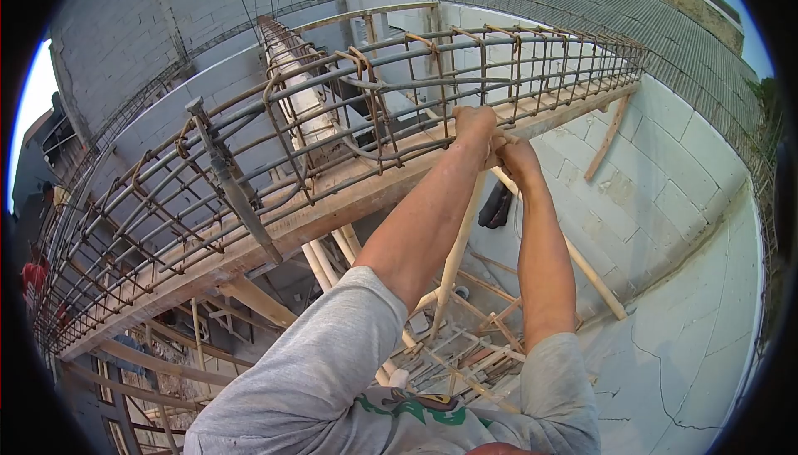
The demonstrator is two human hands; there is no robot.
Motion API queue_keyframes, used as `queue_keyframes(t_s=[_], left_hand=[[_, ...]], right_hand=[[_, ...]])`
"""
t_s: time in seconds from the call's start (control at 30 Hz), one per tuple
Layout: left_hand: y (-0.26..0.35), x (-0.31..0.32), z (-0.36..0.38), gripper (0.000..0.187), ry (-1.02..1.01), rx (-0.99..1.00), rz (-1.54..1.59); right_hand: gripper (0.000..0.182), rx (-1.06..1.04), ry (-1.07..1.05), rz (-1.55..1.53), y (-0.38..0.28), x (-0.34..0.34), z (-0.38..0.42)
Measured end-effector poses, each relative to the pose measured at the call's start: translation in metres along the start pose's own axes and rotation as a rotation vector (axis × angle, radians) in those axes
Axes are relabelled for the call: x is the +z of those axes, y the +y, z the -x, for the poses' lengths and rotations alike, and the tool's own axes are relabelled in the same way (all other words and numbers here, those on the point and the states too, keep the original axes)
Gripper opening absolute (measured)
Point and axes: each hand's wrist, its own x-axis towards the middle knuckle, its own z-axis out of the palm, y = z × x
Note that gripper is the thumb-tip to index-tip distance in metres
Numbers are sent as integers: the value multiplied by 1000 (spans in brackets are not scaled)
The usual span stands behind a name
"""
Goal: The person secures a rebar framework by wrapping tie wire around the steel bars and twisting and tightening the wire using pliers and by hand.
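Both my hands are together at the outer edge of a long wooden formwork board point(316, 221), under a cage of steel rebar point(399, 102). My left hand point(475, 125) is closed in a fist against the board edge, close to the lower bars. Just below and to its right, my right hand point(517, 158) has its fingers curled in and pressed close to the left wrist. Whatever either hand grips is hidden by the fingers and wrists. A bamboo pole point(460, 247) stands beneath the hands, and a dark object point(496, 206) shows behind them.
A metal clamp point(229, 177) straddles the board at left. Another beam with rebar point(303, 106) runs away behind. A deep drop lies below, with scattered timber point(482, 355) on the ground. Pale block walls point(665, 164) rise at right, and a leaning bamboo pole point(594, 270) props there.
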Motion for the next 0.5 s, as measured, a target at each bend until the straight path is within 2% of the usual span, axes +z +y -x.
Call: queue_keyframes(t_s=[0.03,0.13,0.2,0.23,0.33,0.43,0.5], left_hand=[[0,0,-2,42,4,-15,36],[1,-2,0,37,-23,-53,123],[1,-4,-1,34,-89,-79,158],[-4,0,-10,31,-56,-9,104],[-6,-4,5,27,-56,14,187],[-29,-2,-21,34,24,254,-80],[-39,-6,-31,43,12,334,-208]], right_hand=[[12,28,-7,-19,2,0,-4],[16,125,123,390,5,-2,-25],[20,127,133,583,-3,0,-26],[22,132,141,679,-8,1,-24],[23,38,215,851,-22,10,-11],[23,36,150,906,-21,11,-17],[19,50,147,781,-10,8,-26]])
